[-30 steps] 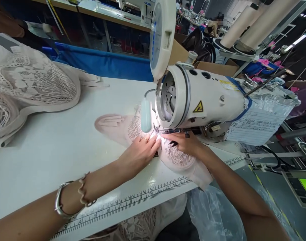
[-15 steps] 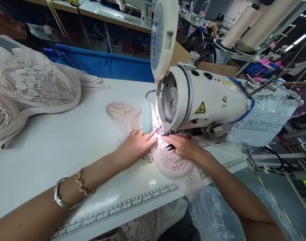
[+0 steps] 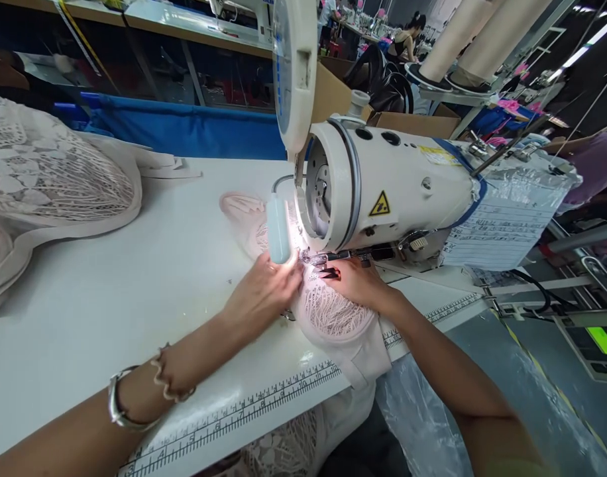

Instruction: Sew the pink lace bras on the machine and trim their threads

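Observation:
A pale pink lace bra (image 3: pixel 336 315) lies under the needle area of a white sewing machine (image 3: pixel 407 182), one cup toward me and its far part behind the lamp. My left hand (image 3: pixel 266 288) pinches the bra's edge just left of the presser foot, fingers drawn together. On the other side, my right hand (image 3: pixel 358 283) rests on the cup beside the foot. Small dark thread snips (image 3: pixel 329 273) stick out from its curled fingers, blades pointing left. A light-blue lamp (image 3: pixel 278 228) shines on the stitching spot. The needle tip itself is hard to make out.
More lace bras (image 3: pixel 59 179) are piled at the left of the white table (image 3: pixel 184 278). A printed ruler (image 3: pixel 264 404) runs along the front edge. Another lace piece (image 3: pixel 288 444) hangs below it. Blue cloth (image 3: pixel 184 129) lines the back; thread cones (image 3: pixel 502 40) stand behind.
The view has shifted slightly, so the machine sits further left. My left fingers have drawn in from stretched flat to a pinch on the edge. The snips' blades have turned in my right hand.

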`<state>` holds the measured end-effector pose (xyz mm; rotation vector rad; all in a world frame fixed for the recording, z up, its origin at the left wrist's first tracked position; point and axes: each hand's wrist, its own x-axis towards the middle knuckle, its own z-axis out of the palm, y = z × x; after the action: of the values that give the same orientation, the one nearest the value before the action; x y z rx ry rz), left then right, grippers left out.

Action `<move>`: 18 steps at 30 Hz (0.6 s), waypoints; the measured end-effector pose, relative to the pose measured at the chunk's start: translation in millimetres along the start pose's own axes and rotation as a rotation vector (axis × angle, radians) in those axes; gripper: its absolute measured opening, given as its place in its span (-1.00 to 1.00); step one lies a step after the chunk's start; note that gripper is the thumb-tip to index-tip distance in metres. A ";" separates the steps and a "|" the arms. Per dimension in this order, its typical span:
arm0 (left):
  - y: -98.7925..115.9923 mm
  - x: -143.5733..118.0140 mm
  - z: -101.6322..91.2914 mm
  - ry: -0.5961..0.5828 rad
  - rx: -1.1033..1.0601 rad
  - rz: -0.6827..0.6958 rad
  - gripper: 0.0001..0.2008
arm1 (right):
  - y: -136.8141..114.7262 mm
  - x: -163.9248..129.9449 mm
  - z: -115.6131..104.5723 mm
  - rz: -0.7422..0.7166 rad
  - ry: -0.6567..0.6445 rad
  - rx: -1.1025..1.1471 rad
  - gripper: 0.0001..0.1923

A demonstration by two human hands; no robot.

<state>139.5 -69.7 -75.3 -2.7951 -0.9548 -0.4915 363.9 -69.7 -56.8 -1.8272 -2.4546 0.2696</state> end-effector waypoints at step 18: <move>37.4 -10.3 9.9 -0.128 0.152 0.068 -0.52 | 20.5 -12.1 12.7 -0.296 0.097 -0.021 -0.33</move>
<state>157.5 -102.5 -89.4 -2.7369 -0.8770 -0.2236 384.7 -76.9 -72.4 -1.4180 -2.6201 0.1327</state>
